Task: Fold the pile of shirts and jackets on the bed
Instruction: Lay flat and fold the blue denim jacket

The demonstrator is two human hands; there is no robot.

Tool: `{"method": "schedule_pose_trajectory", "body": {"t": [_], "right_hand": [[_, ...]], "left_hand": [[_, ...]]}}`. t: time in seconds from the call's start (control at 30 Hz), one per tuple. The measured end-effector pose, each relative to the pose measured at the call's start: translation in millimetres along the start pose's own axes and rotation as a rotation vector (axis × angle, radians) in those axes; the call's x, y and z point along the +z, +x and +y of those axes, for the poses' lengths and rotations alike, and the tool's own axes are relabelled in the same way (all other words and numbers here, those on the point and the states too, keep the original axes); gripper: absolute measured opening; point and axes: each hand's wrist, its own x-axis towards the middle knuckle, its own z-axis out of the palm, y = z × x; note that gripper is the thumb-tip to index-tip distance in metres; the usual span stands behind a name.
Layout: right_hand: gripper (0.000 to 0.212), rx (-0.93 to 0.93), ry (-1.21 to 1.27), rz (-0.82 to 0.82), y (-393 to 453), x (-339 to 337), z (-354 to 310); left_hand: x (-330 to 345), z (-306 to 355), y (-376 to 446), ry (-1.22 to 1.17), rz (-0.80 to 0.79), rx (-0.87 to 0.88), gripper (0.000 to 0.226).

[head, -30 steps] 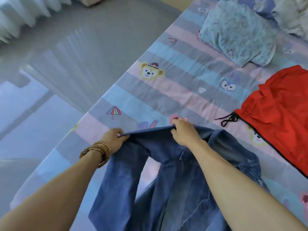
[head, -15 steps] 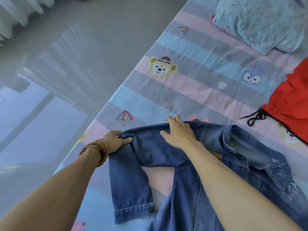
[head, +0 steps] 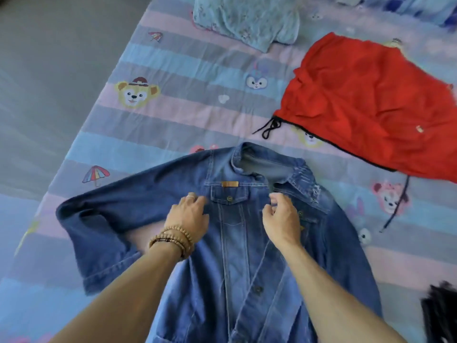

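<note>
Denim jacket (head: pixel 237 243) lies front-up across the striped cartoon bedsheet (head: pixel 173 115), collar pointing away from the person, its front placket running down toward the camera. Beyond the jacket's collar and off to its right sprawls a red garment (head: pixel 371 100) with a black drawstring (head: pixel 269 127), unfolded; farther past the collar sits a pale blue floral garment (head: pixel 247 18). At the jacket's lower right edge, a dark item (head: pixel 440 313) is only partly in view and cannot be identified.

On the jacket's chest, the left hand (head: pixel 190 216), a beaded bracelet (head: pixel 173 240) at the wrist, rests with fingers spread flat beside the breast pocket. The right hand (head: pixel 282 216) hovers over the other chest panel, fingers curled inward; whether they pinch any cloth cannot be told.

The jacket's one visible sleeve (head: pixel 106 219) bends back on itself near the bed's edge, cuff turned toward the hem. Likely trouble: folding the body now would trap that crooked sleeve and leave a lumpy bundle. The front panels appear unbuttoned, so a one-sided pull could slide them apart. Stiff denim may also spring open unless creases are pressed.
</note>
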Motion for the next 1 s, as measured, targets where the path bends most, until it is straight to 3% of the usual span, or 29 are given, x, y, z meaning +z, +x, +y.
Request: {"method": "schedule_pose_trajectory", "body": {"t": [0.1,0.2,0.3,0.37,0.47,0.53,0.6,0.7,0.77,0.9,1.0], "right_hand": [[0.033,0.213,-0.154,0.125,-4.2,-65.2,94.3],[0.046,0.5,-0.219,0.045,-8.2,-111.2,179.8],[0.062,0.69,-0.031,-0.037,-6.8,-124.2,244.0],[0.054,0.668,0.16,-0.211,-7.3,-124.3,264.9],[0.044,0.593,0.228,-0.519,-8.4,-124.0,285.5],[0.034,0.51,0.304,-0.461,0.1,-139.0,296.9],[0.018,0.411,0.355,-0.302,19.1,-168.5,310.4],[0.028,0.309,0.24,-0.172,53.7,-216.3,326.7],[0.026,0.267,0.194,-0.193,73.4,-234.4,330.2],[0.018,0.297,0.117,-0.277,104.3,-240.6,335.0],[0.025,0.387,-0.138,-0.337,115.7,-229.1,329.4]], "left_hand": [[35.3,89.9,-5.5,0.049,-0.085,0.18,0.041],[66.8,174.6,1.6,0.099,-0.066,0.361,0.038],[90.0,242.5,25.8,0.113,-0.019,0.492,0.042],[99.3,282.5,43.9,0.111,0.036,0.514,0.052],[112.6,337.7,67.0,0.198,0.037,0.561,0.065],[120.8,362.2,84.6,0.357,-0.144,0.54,0.073],[122.0,379.3,100.5,0.541,-0.314,0.514,0.069],[111.5,398.4,119.8,0.739,-0.442,0.501,0.054],[103.3,404.7,131.8,0.662,-0.382,0.504,0.042],[95.7,401.3,148.5,0.359,-0.043,0.448,0.021],[105.2,388.6,151.6,0.212,-0.017,0.424,0.016]]}}
